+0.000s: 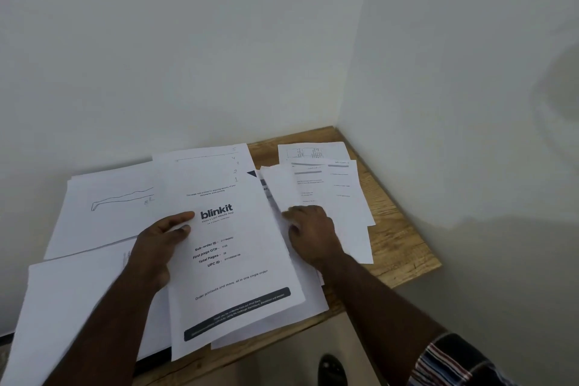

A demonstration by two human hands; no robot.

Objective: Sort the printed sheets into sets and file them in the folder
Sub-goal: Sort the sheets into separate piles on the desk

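Left hand [159, 244] flat, fingers straight, pinning the blinkit cover sheet [233, 257] mid-desk; right hand [310, 233] apart, fingers curled onto the fanned sheets [326, 197] just beside it, actual pinch unclear. Best to keep the cover pinned; peel one sheet only; check headings before stacking. No folder in view; more sheets [103, 207] spread left on the wooden desk [404, 247].

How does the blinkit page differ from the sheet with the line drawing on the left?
The blinkit page carries a bold logo and printed text; the line-drawing sheet shows only a thin sketch. The left hand rests on the blinkit page; the drawing sheet lies untouched, partly beneath it. Both are white paper.
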